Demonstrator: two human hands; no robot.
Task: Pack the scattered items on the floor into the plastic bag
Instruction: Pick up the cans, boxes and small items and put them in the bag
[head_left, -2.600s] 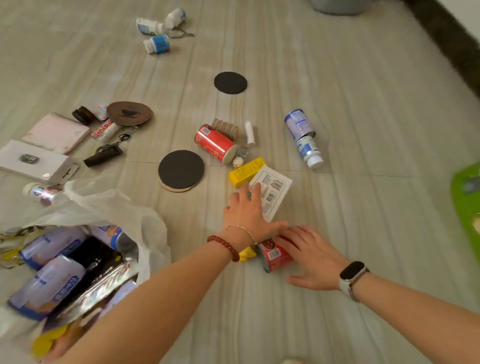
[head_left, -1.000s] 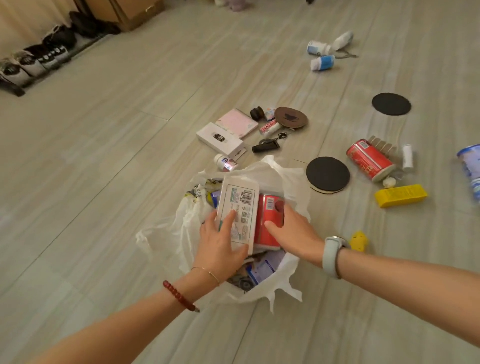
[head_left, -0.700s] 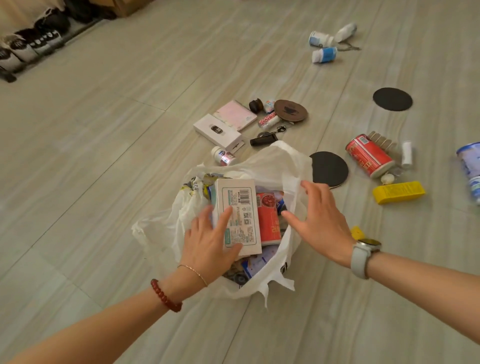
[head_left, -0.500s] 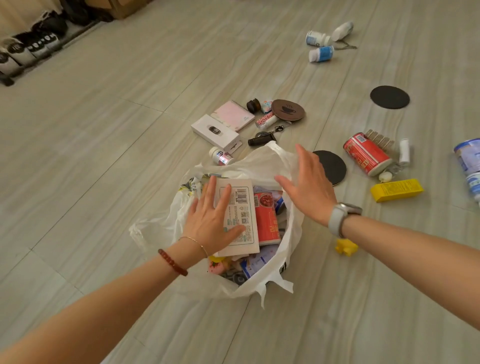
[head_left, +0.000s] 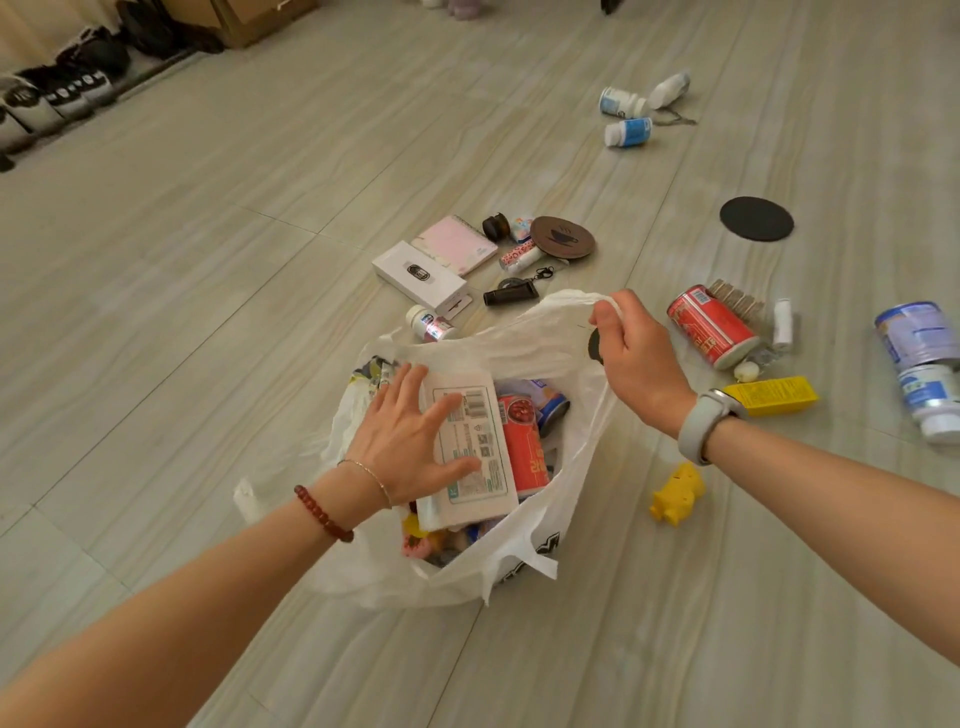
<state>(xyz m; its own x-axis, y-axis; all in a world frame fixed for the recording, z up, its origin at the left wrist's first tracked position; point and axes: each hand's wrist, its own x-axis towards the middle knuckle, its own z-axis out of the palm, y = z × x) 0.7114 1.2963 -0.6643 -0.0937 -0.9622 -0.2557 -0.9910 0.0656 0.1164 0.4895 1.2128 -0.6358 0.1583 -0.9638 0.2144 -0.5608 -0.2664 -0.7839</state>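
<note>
Floor (head_left: 260, 312), plastic bag (head_left: 545, 343) rim and right hand (head_left: 636, 358) over black disc (head_left: 595, 344).

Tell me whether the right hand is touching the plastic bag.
Touching. The head view shows the right hand pinching the plastic bag rim between its fingers, lifting it.

Left wrist: red bead bracelet (head_left: 323, 513) and thin gold chain (head_left: 370, 474). Right wrist: grey-banded smartwatch (head_left: 706, 423). Forearms unsleeved.

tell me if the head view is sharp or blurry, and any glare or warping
Head view: mostly sharp at the plastic bag and white box; soft daylight with faint shadows; small glare on the little bottle; floor lines bow from the wide lens; blue cans at the right edge look smeared.
</note>
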